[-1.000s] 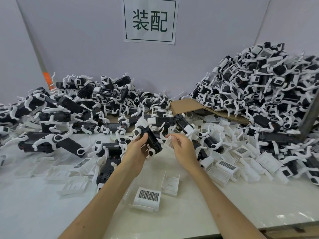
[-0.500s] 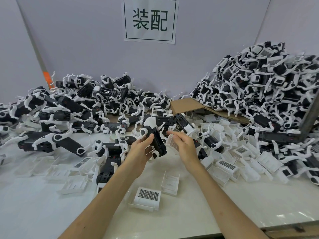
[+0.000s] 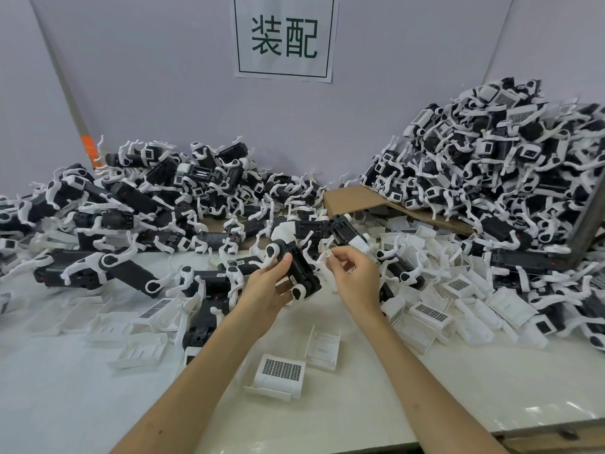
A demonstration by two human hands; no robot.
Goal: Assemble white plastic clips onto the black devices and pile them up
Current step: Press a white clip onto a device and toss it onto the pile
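Observation:
My left hand (image 3: 266,291) grips a black device (image 3: 299,267) with white end caps, held tilted above the middle of the white table (image 3: 360,411). Just to its right, my right hand (image 3: 355,276) pinches a white plastic clip (image 3: 324,258) between thumb and fingers. The clip sits close beside the device's right side; whether they touch is unclear.
A low heap of black devices (image 3: 147,204) spreads across the back left. A tall pile of devices (image 3: 510,172) rises at the right over a cardboard sheet (image 3: 357,198). Loose white clips (image 3: 435,316) lie right of my hands, with others (image 3: 281,371) near the front.
Both hands have drifted slightly right and away from me. The device has turned a little in my left hand, and the clip has come closer to it.

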